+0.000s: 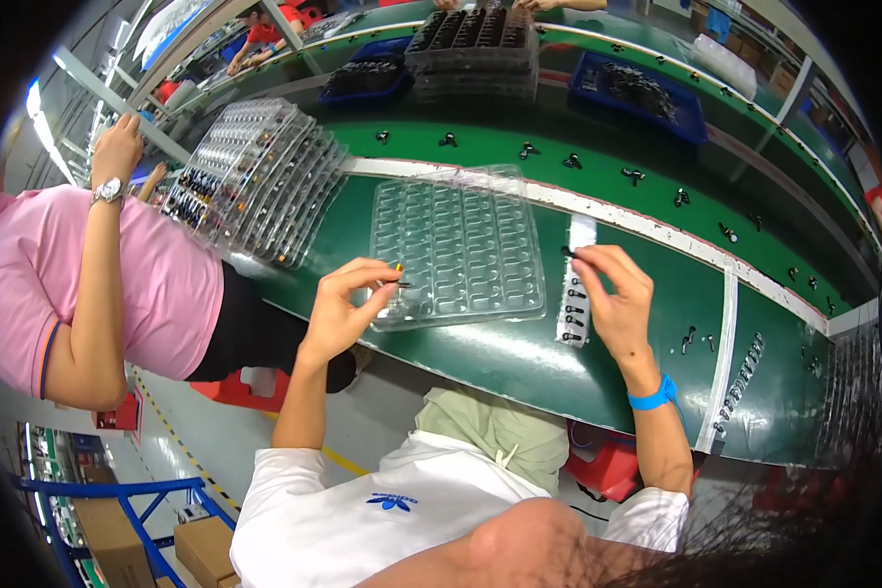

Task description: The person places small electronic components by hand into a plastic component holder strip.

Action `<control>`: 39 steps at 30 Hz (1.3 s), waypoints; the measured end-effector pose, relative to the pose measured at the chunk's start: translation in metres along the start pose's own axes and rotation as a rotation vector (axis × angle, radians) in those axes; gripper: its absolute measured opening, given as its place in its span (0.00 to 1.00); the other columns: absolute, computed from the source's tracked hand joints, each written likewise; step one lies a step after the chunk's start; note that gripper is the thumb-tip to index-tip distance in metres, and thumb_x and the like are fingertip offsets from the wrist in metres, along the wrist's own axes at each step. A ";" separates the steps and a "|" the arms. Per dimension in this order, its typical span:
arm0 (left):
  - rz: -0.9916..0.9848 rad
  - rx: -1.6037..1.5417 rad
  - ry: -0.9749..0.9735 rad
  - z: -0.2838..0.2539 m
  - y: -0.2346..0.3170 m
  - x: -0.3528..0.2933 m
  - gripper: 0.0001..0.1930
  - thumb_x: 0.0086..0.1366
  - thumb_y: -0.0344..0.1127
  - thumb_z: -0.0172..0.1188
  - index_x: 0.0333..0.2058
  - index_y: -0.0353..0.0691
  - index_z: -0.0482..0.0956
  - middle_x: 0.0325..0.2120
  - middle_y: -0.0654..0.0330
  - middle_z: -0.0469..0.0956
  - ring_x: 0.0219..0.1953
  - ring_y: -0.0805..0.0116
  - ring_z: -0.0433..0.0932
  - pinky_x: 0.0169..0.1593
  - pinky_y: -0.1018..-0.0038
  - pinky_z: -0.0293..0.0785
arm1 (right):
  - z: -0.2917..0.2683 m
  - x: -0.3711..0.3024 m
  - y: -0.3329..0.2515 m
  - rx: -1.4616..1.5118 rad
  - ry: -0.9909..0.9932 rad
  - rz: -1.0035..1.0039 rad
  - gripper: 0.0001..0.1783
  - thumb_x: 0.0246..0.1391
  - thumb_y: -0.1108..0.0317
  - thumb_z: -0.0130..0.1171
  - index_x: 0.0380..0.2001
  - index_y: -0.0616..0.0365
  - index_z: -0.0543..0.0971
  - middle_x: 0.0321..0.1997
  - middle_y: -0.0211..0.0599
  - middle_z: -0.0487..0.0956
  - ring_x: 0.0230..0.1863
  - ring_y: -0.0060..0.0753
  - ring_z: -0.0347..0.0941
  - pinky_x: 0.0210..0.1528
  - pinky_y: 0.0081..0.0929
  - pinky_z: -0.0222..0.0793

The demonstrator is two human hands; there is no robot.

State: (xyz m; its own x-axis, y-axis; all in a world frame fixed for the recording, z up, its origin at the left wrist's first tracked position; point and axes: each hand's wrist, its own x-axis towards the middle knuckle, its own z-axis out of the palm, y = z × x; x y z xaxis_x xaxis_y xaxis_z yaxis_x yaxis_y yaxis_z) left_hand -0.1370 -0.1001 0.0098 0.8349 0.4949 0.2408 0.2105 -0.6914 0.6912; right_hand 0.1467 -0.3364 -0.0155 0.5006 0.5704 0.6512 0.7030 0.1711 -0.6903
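Note:
My left hand (341, 312) is closed in a pinch over the near left corner of a clear plastic tray (458, 245) with rows of moulded pockets. Between its fingertips is a small dark part with a yellow end (400, 269), too small to name. My right hand (617, 299) pinches a small black part (567, 252) at the far end of a white strip (580, 235). Several black parts with round heads (574, 321) sit in a row along that strip. The right fingers partly cover the strip's edge.
Tall stacked trays (255, 181) stand left, beside a person in a pink shirt (118, 284). Beyond a white rail (647, 228), a green belt (598, 176) carries scattered black parts. Blue bins (691, 125) and filled trays (472, 59) lie farther back. More black parts (740, 382) lie right.

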 end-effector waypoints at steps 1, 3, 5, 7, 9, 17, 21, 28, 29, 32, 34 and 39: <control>0.034 -0.255 0.037 0.014 0.004 0.011 0.12 0.63 0.18 0.66 0.46 0.31 0.86 0.42 0.54 0.84 0.46 0.68 0.82 0.49 0.75 0.78 | 0.000 -0.001 -0.003 -0.010 0.004 0.003 0.08 0.56 0.82 0.68 0.40 0.68 0.85 0.39 0.42 0.85 0.38 0.31 0.82 0.42 0.24 0.77; 0.010 -0.642 0.046 0.041 0.016 0.033 0.10 0.66 0.18 0.65 0.46 0.27 0.84 0.46 0.55 0.82 0.46 0.71 0.81 0.50 0.76 0.78 | 0.001 -0.002 -0.009 0.079 -0.025 0.001 0.08 0.55 0.83 0.67 0.39 0.67 0.86 0.40 0.43 0.86 0.41 0.33 0.83 0.44 0.26 0.78; 0.011 -0.805 -0.002 0.070 0.030 0.062 0.10 0.66 0.17 0.65 0.46 0.27 0.85 0.46 0.55 0.82 0.46 0.71 0.81 0.50 0.76 0.78 | 0.003 -0.004 -0.010 0.163 -0.027 0.006 0.08 0.55 0.84 0.67 0.39 0.67 0.86 0.43 0.44 0.86 0.45 0.36 0.84 0.48 0.27 0.79; 0.007 -0.893 -0.066 0.092 0.040 0.082 0.11 0.66 0.18 0.65 0.46 0.27 0.85 0.46 0.54 0.82 0.47 0.70 0.81 0.52 0.76 0.78 | 0.006 -0.004 -0.014 0.193 -0.032 0.042 0.09 0.55 0.84 0.67 0.40 0.67 0.86 0.46 0.46 0.86 0.49 0.38 0.84 0.52 0.29 0.79; 0.057 -0.912 -0.123 0.109 0.047 0.093 0.11 0.66 0.19 0.66 0.47 0.28 0.85 0.47 0.54 0.82 0.47 0.70 0.82 0.52 0.76 0.79 | 0.005 -0.004 -0.010 0.183 -0.026 0.019 0.09 0.55 0.84 0.67 0.40 0.67 0.86 0.48 0.46 0.86 0.49 0.38 0.84 0.52 0.30 0.80; 0.197 -0.976 -0.242 0.131 0.048 0.097 0.14 0.63 0.19 0.69 0.48 0.28 0.85 0.47 0.52 0.82 0.47 0.67 0.82 0.53 0.73 0.82 | -0.001 -0.005 -0.003 0.103 -0.072 -0.064 0.10 0.54 0.80 0.69 0.41 0.64 0.87 0.44 0.45 0.87 0.42 0.41 0.86 0.44 0.30 0.82; 0.234 -0.997 -0.216 0.135 0.047 0.095 0.15 0.61 0.18 0.70 0.48 0.28 0.85 0.46 0.50 0.82 0.45 0.65 0.82 0.52 0.70 0.82 | 0.000 -0.005 -0.002 0.077 -0.089 -0.083 0.10 0.54 0.80 0.69 0.41 0.63 0.87 0.43 0.45 0.87 0.42 0.42 0.86 0.43 0.30 0.82; 0.259 -0.950 -0.186 0.134 0.045 0.092 0.15 0.60 0.19 0.72 0.46 0.28 0.86 0.45 0.50 0.82 0.45 0.65 0.82 0.51 0.70 0.81 | -0.001 -0.006 -0.005 0.039 -0.134 -0.091 0.11 0.55 0.82 0.68 0.43 0.65 0.86 0.44 0.46 0.87 0.44 0.40 0.86 0.45 0.29 0.83; 0.242 -0.947 -0.186 0.133 0.045 0.092 0.15 0.59 0.18 0.72 0.45 0.28 0.86 0.45 0.50 0.82 0.46 0.64 0.82 0.52 0.70 0.81 | -0.001 -0.006 -0.005 0.026 -0.138 -0.106 0.11 0.55 0.82 0.68 0.43 0.65 0.86 0.44 0.46 0.87 0.44 0.40 0.86 0.44 0.29 0.83; 0.228 -0.924 -0.170 0.133 0.046 0.089 0.14 0.58 0.16 0.72 0.45 0.28 0.86 0.46 0.50 0.82 0.48 0.64 0.81 0.52 0.70 0.80 | 0.002 -0.007 -0.004 -0.008 -0.136 -0.148 0.12 0.55 0.82 0.68 0.43 0.65 0.86 0.43 0.46 0.87 0.43 0.40 0.86 0.44 0.29 0.83; 0.234 -0.906 -0.154 0.133 0.046 0.087 0.14 0.58 0.16 0.71 0.44 0.28 0.86 0.45 0.50 0.82 0.48 0.64 0.81 0.52 0.70 0.80 | 0.004 -0.007 -0.004 -0.030 -0.130 -0.176 0.12 0.55 0.82 0.68 0.43 0.65 0.86 0.43 0.46 0.87 0.43 0.40 0.86 0.44 0.30 0.84; 0.347 -0.690 -0.066 0.132 0.049 0.087 0.12 0.59 0.16 0.70 0.42 0.29 0.87 0.43 0.51 0.83 0.46 0.65 0.82 0.51 0.71 0.79 | 0.000 -0.003 -0.007 0.132 -0.145 0.103 0.12 0.56 0.79 0.68 0.44 0.65 0.86 0.41 0.44 0.86 0.39 0.38 0.84 0.41 0.29 0.80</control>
State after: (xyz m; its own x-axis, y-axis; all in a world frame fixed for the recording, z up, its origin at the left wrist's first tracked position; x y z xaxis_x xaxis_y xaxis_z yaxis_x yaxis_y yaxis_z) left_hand 0.0130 -0.1606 -0.0249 0.8282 0.2624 0.4952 -0.4154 -0.3056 0.8568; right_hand 0.1405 -0.3393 -0.0127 0.4818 0.6980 0.5299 0.5748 0.2047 -0.7923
